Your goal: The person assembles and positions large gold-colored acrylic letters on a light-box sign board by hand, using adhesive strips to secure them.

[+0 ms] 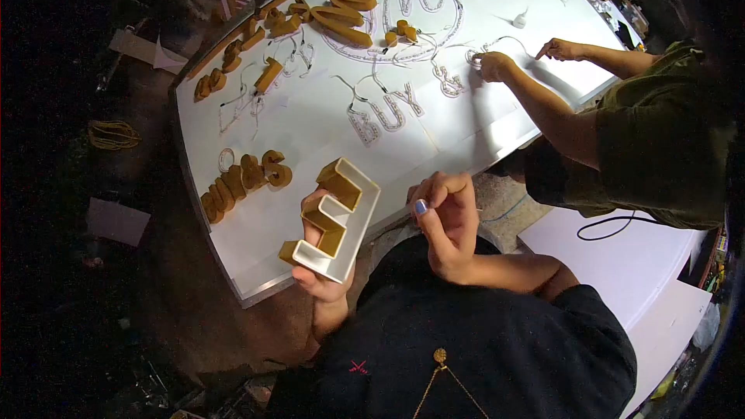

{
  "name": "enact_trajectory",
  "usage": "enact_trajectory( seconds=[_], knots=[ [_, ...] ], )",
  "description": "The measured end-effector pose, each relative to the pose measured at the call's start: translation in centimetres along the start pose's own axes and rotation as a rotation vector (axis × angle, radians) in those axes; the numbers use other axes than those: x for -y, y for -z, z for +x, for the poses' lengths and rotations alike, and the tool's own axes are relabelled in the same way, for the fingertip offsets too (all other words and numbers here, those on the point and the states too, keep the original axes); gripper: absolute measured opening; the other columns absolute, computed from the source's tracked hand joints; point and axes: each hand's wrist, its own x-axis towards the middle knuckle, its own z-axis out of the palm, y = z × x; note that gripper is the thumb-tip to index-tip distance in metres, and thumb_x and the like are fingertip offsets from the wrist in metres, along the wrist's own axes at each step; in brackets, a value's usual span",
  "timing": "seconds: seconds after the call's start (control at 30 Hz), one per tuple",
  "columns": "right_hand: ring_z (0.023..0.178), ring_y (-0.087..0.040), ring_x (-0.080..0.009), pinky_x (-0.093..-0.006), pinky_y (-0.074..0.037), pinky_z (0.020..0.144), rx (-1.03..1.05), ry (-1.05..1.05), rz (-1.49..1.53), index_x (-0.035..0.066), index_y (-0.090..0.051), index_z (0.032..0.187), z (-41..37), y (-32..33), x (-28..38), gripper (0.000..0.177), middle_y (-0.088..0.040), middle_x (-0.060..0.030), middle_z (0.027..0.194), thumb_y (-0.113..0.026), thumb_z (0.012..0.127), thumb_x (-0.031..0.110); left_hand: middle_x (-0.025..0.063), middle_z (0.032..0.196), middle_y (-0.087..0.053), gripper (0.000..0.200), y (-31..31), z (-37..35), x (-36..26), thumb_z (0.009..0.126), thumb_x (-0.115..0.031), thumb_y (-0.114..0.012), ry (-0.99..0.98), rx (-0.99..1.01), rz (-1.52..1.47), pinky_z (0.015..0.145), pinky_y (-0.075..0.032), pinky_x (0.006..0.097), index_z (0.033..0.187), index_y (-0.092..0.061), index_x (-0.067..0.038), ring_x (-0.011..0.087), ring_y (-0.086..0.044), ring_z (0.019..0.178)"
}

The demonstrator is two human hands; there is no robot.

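My left hand [326, 283] is wrapped round a hollow channel letter E [355, 225] with gold sides and a white inner face, its open side towards me, held over the table's near edge. Right of it, my right hand [446, 213] is raised with thumb and fingers pinched together; what they hold, if anything, is too small to make out. Gold script letters [247, 178] stand on the white table [310, 151] beyond my left hand. Flat letters of LED strip reading BUY [384, 115] and an ampersand [450, 81] lie farther back.
A co-worker's two hands [497, 67] touch wires at the table's right side. More gold letters [341, 15] and a large drawn circle [458, 12] are at the back. White sheets [621, 264] lie at the lower right, with a black cable [607, 223] on them.
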Motion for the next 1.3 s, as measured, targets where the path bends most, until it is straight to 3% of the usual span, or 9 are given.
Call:
enact_trajectory(
  seconds=[0.2, 0.4, 0.83, 1.07, 1.3],
  knots=[
    [0.072, -0.038, -0.009, -0.0225, -0.035, 0.066, -0.067, -0.022, -0.006, 0.003, -0.04, 0.096, -0.4, 0.1, 0.3, 0.011, -0.042, -0.0032, 0.084, -0.045, 0.088, -0.003, 0.0056, 0.137, -0.031, 0.103, 0.3, 0.1, -0.3, 0.07, -0.077, -0.046, 0.019, -0.032, -0.031, 0.108, -0.018, 0.0395, 0.137, -0.023, -0.003, 0.0218, -0.028, 0.128],
    [0.075, -0.039, -0.0093, -0.0214, -0.034, 0.068, -0.003, 0.028, -0.108, 0.001, -0.044, 0.097, -1.1, -0.1, 0.6, 0.011, -0.043, -0.0044, 0.088, -0.044, 0.088, -0.003, 0.0051, 0.135, -0.032, 0.101, 0.3, 0.1, -0.6, 0.07, -0.077, -0.046, 0.007, 0.076, -0.088, 0.108, -0.018, 0.0387, 0.137, -0.024, -0.004, 0.0196, -0.028, 0.128],
    [0.074, -0.038, -0.0095, -0.0203, -0.033, 0.067, -0.041, 0.073, -0.138, 0.0, -0.045, 0.096, -3.1, -0.2, 1.6, 0.01, -0.043, -0.0043, 0.086, -0.045, 0.087, -0.003, 0.0059, 0.14, -0.031, 0.097, 0.6, -0.5, -0.5, 0.073, -0.074, -0.047, 0.01, 0.101, -0.169, 0.108, -0.018, 0.0449, 0.138, -0.025, -0.006, 0.0238, -0.03, 0.129],
    [0.077, -0.041, -0.013, -0.0246, -0.034, 0.073, -0.036, 0.055, -0.175, 0.0, -0.046, 0.093, -4.1, -0.7, 0.1, 0.009, -0.045, -0.006, 0.086, -0.047, 0.085, -0.004, 0.007, 0.14, -0.032, 0.094, 2.7, -1.2, -0.2, 0.075, -0.072, -0.046, -0.027, 0.127, -0.143, 0.108, -0.019, 0.0494, 0.138, -0.025, -0.006, 0.026, -0.03, 0.129],
    [0.079, -0.041, -0.0137, -0.0256, -0.034, 0.075, 0.03, 0.051, -0.182, 0.0, -0.047, 0.093, -4.2, -2.2, -1.1, 0.009, -0.046, -0.006, 0.086, -0.047, 0.085, -0.004, 0.0074, 0.14, -0.031, 0.093, 4.4, -3.0, -0.9, 0.076, -0.073, -0.043, -0.047, 0.022, -0.112, 0.107, -0.02, 0.0493, 0.138, -0.025, -0.006, 0.0262, -0.03, 0.129]
  ],
)
